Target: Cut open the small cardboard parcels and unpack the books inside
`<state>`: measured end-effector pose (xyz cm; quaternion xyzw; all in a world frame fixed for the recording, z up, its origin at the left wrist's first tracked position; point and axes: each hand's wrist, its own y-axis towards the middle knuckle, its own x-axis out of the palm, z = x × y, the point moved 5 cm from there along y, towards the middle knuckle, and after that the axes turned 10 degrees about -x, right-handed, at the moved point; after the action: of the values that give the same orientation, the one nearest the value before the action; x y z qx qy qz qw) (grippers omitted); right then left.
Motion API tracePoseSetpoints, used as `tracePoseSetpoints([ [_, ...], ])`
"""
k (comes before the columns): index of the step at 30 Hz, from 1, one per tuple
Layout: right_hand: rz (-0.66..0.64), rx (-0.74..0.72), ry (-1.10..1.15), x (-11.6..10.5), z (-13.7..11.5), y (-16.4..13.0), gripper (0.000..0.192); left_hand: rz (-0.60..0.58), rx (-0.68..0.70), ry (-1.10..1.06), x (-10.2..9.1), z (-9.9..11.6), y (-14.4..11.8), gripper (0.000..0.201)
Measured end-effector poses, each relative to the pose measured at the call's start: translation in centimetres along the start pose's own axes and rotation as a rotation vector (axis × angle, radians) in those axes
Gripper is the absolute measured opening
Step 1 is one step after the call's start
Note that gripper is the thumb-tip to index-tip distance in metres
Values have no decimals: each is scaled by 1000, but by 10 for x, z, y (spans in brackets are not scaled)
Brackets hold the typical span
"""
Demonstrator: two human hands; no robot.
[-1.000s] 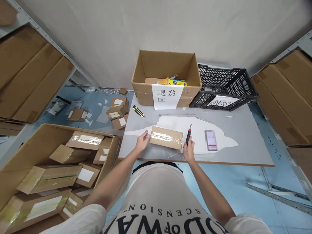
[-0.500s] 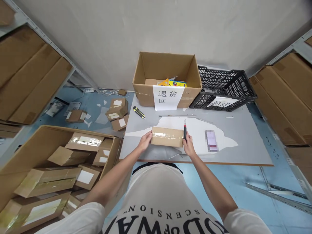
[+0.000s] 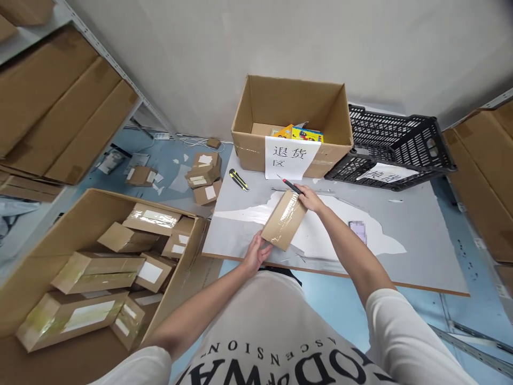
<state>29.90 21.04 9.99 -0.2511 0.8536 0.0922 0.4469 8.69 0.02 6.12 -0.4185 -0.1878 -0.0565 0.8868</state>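
**Taped parcel held end to end, knife at its far corner**

One small taped parcel (image 3: 284, 220) lies on the table (image 3: 417, 235), turned so its long axis runs from about 7 o'clock near the table's front edge to about 1 o'clock toward the open carton (image 3: 292, 125) with the paper sign. The left hand (image 3: 256, 254) cups the near end, fingers curled against the cardboard. The right hand (image 3: 309, 197) sits at the far end, closed around one red-handled knife (image 3: 289, 184), whose blade points to about 10 o'clock, away from the parcel and just beyond its far corner. So the parcel lies between the two hands, and the right hand, with the blade, is the one touching the far short edge.

A second knife, yellow and black (image 3: 239, 179), lies alone on the table at 10 o'clock from the parcel. One black crate (image 3: 390, 147) stands beside the carton. One phone (image 3: 358, 232) lies at the parcel's 3 o'clock, partly behind the right forearm.
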Motion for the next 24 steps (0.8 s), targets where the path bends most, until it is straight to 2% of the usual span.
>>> tracePoseSetpoints([
  [6, -30, -42, -5, 18, 5, 25, 56, -30, -109, -267, 12, -10, -7, 68],
  [11, -56, -56, -32, 32, 11, 32, 55, 3, -188, -376, 9, -12, -6, 69],
  [18, -76, -57, -57, 36, 10, 34, 53, 14, -252, -340, -1, -8, -1, 69],
  [21, -55, -71, -40, 28, 7, 32, 55, 13, -297, -260, -7, -8, 2, 76],
  [24, 30, -67, 3, 10, 6, 22, 58, 11, -345, -127, -19, -6, 7, 82],
])
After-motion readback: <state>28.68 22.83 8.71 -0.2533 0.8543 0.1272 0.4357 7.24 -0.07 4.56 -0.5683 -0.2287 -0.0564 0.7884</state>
